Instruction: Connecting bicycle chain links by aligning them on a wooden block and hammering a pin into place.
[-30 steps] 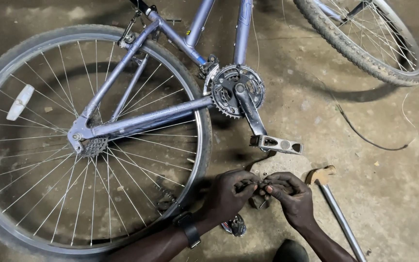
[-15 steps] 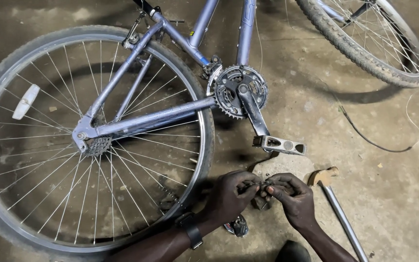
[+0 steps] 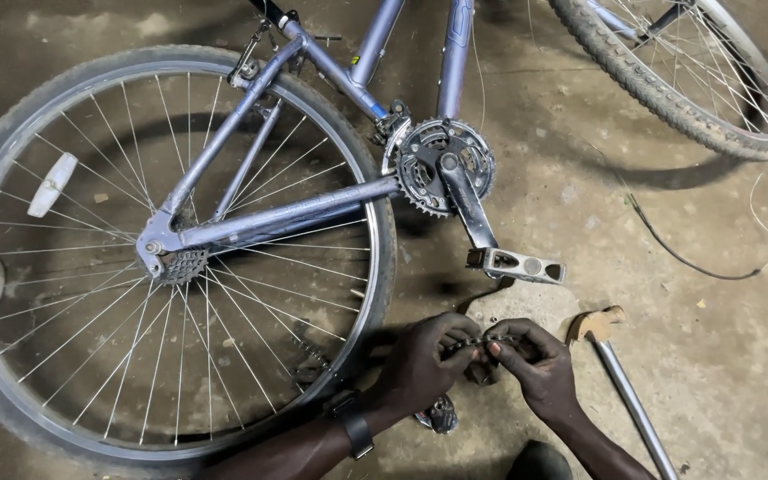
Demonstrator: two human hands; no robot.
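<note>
A purple bicycle lies on its side on a concrete floor, its frame (image 3: 286, 213) running to the rear wheel (image 3: 162, 258). The chainring and crank (image 3: 444, 167) sit at centre with a metal pedal (image 3: 516, 264) below. Both my hands meet just under the pedal. My left hand (image 3: 424, 363), a black watch on its wrist, and my right hand (image 3: 533, 366) pinch a short length of dark bicycle chain (image 3: 484, 341) between the fingertips. Most of the chain is hidden by my fingers.
A claw hammer (image 3: 611, 360) with a metal handle lies right of my right hand. The front wheel (image 3: 682, 76) is at the top right. A loose black cable (image 3: 686, 253) curls on the floor. A small metal part (image 3: 440, 414) lies below my left hand.
Both hands stay together on the chain with only small finger movements. The view has shifted slightly.
</note>
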